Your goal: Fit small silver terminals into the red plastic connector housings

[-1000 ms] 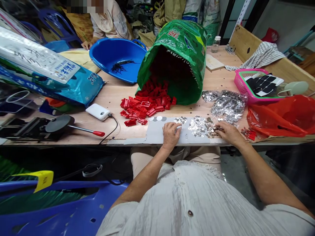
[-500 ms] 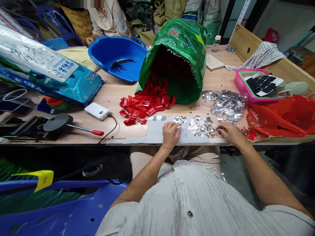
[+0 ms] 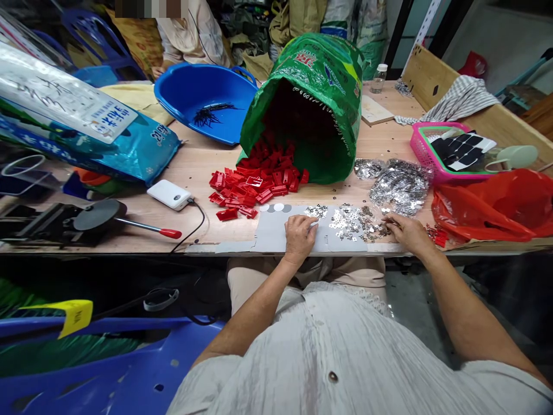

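Observation:
My left hand (image 3: pixel 299 235) rests on the grey sheet (image 3: pixel 270 230) at the table's front edge, its fingers curled closed. Whatever is in that pinch is too small to make out. Just behind it lies a small heap of silvery metal pieces (image 3: pixel 317 211). My right hand (image 3: pixel 408 231) is at the right end of a wider spread of flat metal pieces (image 3: pixel 345 222), fingertips drawn together beside the darker ones (image 3: pixel 374 230). I cannot make out what those fingertips hold. Red plastic parts (image 3: pixel 246 193) spill from a green sack (image 3: pixel 311 63) beyond my left hand.
A clear bag of metal pieces (image 3: pixel 400 187), a red plastic bag (image 3: pixel 484 207) and a pink basket (image 3: pixel 421 150) stand right. Leftward are a white power bank (image 3: pixel 170 195), a red-tipped lever tool (image 3: pixel 101 216) and a blue basin (image 3: pixel 185 109). Another person (image 3: pixel 194 34) sits across the table.
My right hand has shifted slightly, its fingertips lifting a little away from the dark metal pieces. My left hand stays in place, still curled.

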Available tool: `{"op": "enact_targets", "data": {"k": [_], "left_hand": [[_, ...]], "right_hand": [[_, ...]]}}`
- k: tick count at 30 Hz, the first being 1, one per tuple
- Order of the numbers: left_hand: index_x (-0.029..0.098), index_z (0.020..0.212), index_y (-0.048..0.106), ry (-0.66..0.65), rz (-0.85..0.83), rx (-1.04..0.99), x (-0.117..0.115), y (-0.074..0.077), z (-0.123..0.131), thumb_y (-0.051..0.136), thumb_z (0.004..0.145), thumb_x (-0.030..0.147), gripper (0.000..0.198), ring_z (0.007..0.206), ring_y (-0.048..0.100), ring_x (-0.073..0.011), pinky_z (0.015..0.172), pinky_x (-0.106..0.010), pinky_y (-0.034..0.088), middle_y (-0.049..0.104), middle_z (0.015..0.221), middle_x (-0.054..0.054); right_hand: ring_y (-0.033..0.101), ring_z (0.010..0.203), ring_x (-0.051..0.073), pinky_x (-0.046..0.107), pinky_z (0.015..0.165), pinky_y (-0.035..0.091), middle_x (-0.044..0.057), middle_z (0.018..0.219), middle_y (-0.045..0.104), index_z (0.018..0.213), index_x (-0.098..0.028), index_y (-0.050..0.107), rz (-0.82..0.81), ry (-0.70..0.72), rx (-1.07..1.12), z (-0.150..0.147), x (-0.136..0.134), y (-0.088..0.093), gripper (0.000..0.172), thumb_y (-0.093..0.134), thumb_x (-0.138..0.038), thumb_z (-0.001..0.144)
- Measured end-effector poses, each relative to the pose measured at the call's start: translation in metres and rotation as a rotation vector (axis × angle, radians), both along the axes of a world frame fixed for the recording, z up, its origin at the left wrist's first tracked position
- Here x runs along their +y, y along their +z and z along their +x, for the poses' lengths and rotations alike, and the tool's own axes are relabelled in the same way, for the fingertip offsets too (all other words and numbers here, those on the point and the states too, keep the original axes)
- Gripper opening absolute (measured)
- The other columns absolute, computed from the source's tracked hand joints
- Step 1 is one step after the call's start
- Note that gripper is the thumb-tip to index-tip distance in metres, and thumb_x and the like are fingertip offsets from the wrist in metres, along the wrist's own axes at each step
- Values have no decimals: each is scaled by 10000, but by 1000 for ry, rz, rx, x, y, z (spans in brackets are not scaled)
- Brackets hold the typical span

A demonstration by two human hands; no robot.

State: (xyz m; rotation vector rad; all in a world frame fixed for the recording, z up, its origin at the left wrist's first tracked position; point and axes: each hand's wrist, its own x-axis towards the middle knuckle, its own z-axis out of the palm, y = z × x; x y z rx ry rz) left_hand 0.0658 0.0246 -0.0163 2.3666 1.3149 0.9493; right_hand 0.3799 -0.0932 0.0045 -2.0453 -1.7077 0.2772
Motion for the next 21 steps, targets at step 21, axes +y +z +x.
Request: {"op": "enact_targets", "data": {"k": [21], "left_hand": [[253,1010,710,-13,-3,16,0,0,0,599,881,275,171,1036,535,-253,886,-391,386,681,1002,-69]], "right_hand": [[663,857,230,329,704,484,56,959,716,909,-241,681,69,34,-198,-10,-17,-6,177,551,-361,907]]}}
